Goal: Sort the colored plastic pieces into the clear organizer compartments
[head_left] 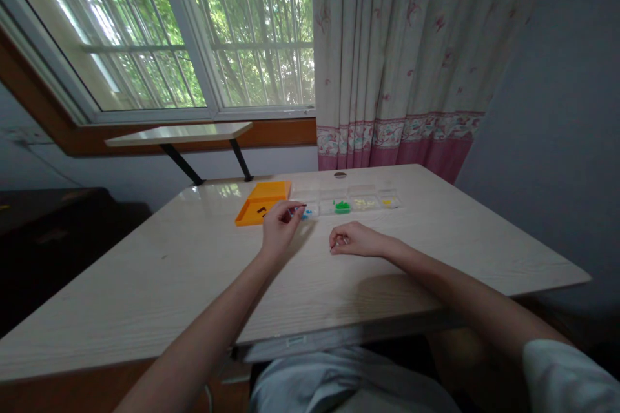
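Note:
My left hand (279, 222) is raised over the front of the boxes, thumb and fingers pinched on a small dark piece (304, 206). Just behind it an open orange box (248, 214) holds a few dark pieces (262, 211). Small blue pieces (307, 213) lie in a clear box beside my fingertips. Closer to me and to the right, my right hand (353, 240) is closed with curled fingers near the tabletop; what they hold, if anything, is too small to name. Green pieces (342, 206) fill part of another clear box (325, 208) beyond this hand.
Farther right, open clear boxes hold pale yellow pieces (364, 204) and yellow pieces (387, 202). A raised shelf (181, 134) on black legs stands at the back left of the pale wooden table (169, 284). Behind are a barred window and a curtain (387, 77).

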Demonstrator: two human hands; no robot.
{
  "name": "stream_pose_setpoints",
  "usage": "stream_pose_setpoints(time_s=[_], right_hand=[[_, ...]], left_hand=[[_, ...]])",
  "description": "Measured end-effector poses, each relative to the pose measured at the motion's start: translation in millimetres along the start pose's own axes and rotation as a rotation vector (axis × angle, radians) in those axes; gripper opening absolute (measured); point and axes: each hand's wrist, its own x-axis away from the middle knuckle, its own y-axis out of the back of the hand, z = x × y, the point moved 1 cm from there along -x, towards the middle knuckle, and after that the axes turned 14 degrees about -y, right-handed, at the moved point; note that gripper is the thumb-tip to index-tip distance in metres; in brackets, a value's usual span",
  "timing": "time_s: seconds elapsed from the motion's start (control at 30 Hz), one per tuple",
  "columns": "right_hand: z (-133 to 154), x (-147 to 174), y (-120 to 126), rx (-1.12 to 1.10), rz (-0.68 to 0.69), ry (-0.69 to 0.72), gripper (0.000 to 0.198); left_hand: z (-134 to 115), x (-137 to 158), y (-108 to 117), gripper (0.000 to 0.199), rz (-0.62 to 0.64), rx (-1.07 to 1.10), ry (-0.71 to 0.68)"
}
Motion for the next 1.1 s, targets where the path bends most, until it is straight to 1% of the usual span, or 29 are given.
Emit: stream_pose_setpoints(time_s=[0.07, 0.1, 0.17, 0.23, 0.3, 0.37, 0.43, 0.5, 0.57, 0.67, 0.73, 0.8, 0.87, 0.93, 1.1], right_hand=[[-1, 0, -1, -0.023, 0.006, -0.003, 0.017], [-2, 0, -1, -0.034, 0.006, -0.003, 0.017], [-3, 0, -2, -0.054, -0.005, -0.002, 0.016], [-3, -1, -2, -0.075, -0.02, 0.0, 0.016], [-3, -1, -2, -0.102, -0.027, -0.006, 0.017], [-3, -1, -2, -0.133, -0.028, -0.025, 0.018], [-2, -2, -2, -0.164, -0.045, -0.043, 0.02], [-2, -3, -2, -0.194, -0.078, -0.051, 0.022], [-2, -4, -2, -0.222, -0.116, -0.059, 0.023], [-2, -7, -4, -0.256, -0.158, -0.084, 0.024], [-2, -9, -6, -0.285, -0.188, -0.09, 0.024], [-1, -10, -7, -0.32, -0.216, -0.091, 0.023], [0, -11, -8, -0.346, -0.226, -0.095, 0.022], [0, -12, -9, -0.36, -0.223, -0.099, 0.021], [-1, -11, -9, -0.363, -0.236, -0.087, 0.022]], left_hand=[[18, 0, 7, 0.016, -0.006, -0.075, 0.025], [29, 1, 11, 0.015, -0.028, -0.093, 0.048], [52, 2, 21, 0.012, -0.114, -0.127, 0.093], [71, 4, 30, 0.01, -0.164, -0.186, 0.103], [82, 5, 35, 0.008, -0.157, -0.276, 0.124], [84, 5, 35, 0.006, -0.12, -0.337, 0.134], [79, 4, 31, 0.008, -0.07, -0.333, 0.113], [67, 4, 23, 0.01, 0.007, -0.272, 0.058], [50, 5, 11, 0.009, 0.139, -0.18, -0.015], [20, 9, -8, 0.011, 0.384, -0.049, -0.117], [3, 13, -17, 0.013, 0.482, -0.014, -0.155], [-8, 15, -22, 0.015, 0.508, 0.001, -0.164], [-14, 16, -23, 0.017, 0.514, 0.018, -0.161], [-15, 16, -22, 0.018, 0.515, 0.043, -0.155], [-16, 16, -21, 0.012, 0.499, 0.086, -0.147]])
